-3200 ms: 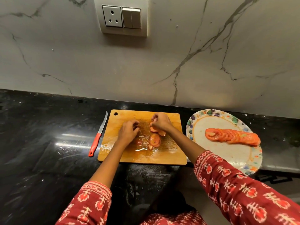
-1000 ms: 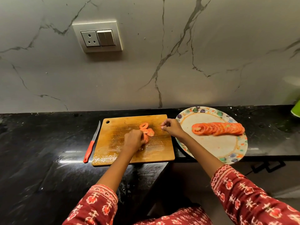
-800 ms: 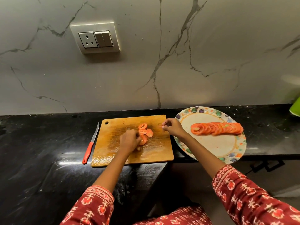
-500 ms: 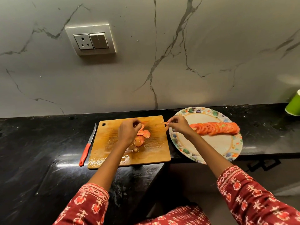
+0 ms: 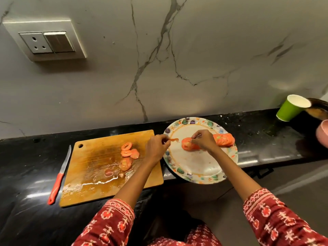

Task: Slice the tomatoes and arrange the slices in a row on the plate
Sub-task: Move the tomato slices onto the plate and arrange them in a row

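A patterned plate (image 5: 193, 169) sits on the black counter and carries a row of tomato slices (image 5: 224, 139). My right hand (image 5: 204, 140) rests over the left end of that row, fingertips pinching the end slice (image 5: 186, 144). My left hand (image 5: 156, 148) is at the plate's left rim and pinches a thin tomato slice (image 5: 174, 139) held edge-on over the plate. Several loose slices (image 5: 128, 151) lie on the wet wooden cutting board (image 5: 99, 174). A red-handled knife (image 5: 59, 176) lies on the counter left of the board.
A green paper cup (image 5: 291, 108) stands at the back right beside a dark bowl (image 5: 319, 109) and a pink object (image 5: 322, 134) at the frame edge. A marble wall with a socket plate (image 5: 44, 39) backs the counter. The plate overhangs the counter's front edge.
Both hands moved right from the board to the plate. My left hand carried a slice over the plate rim; my right hand reached the row's left end.
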Motion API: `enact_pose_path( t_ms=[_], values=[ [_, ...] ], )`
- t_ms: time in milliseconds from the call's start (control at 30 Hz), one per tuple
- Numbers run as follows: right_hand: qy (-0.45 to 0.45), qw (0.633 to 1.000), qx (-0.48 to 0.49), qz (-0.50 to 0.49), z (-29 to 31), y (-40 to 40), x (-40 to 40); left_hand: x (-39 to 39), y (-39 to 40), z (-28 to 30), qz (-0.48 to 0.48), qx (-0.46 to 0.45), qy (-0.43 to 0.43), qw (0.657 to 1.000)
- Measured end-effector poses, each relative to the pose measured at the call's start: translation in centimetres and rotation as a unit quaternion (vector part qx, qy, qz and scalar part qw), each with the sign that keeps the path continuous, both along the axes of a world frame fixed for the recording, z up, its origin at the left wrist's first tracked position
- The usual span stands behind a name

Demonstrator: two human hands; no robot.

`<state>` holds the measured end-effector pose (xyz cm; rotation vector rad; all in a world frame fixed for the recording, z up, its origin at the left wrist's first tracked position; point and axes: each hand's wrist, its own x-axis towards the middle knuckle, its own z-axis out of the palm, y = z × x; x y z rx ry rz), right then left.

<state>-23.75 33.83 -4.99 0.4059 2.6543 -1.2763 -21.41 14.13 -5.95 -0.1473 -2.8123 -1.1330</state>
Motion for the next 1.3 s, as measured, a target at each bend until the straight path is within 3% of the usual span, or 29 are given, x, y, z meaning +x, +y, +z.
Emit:
enact_pose_path(
  t_ms=[133, 267, 400, 567, 767, 1033, 1167, 1300],
  values=[
    [-0.004, 0.998, 0.056, -0.014, -0.3, -0.4, -1.1, -0.5, 3.8, -0.9, 0.02, 0.032, 0.052, 0.998],
    [0.021, 0.991, 0.128, 0.02, -0.6, -0.1, -1.7, -0.6, 5.7, -3.3, -0.051, -0.065, 0.008, 0.997],
    [0.093, 0.988, 0.122, 0.008, -0.7, 1.2, -1.8, -0.8, 5.8, -3.9, -0.069, -0.09, -0.011, 0.993],
    [0.099, 0.991, 0.095, 0.008, -1.0, 1.6, -1.9, -1.2, 5.5, -4.5, -0.076, -0.047, -0.043, 0.995],
    [0.092, 0.992, 0.078, 0.035, -1.2, 1.0, -1.6, -0.9, 3.1, -4.4, -0.004, -0.024, -0.012, 1.0],
    [0.105, 0.988, 0.047, 0.1, -1.5, -3.7, -0.7, 1.3, -6.2, -4.1, 0.092, 0.005, 0.041, 0.995],
    [0.103, 0.984, 0.016, 0.148, -1.7, -7.9, -0.1, 3.0, -10.5, -4.0, 0.175, -0.022, 0.015, 0.984],
    [0.095, 0.971, 0.03, 0.217, -1.8, -12.8, 0.2, 3.7, -13.4, -3.5, 0.19, -0.042, -0.012, 0.981]
  ],
)
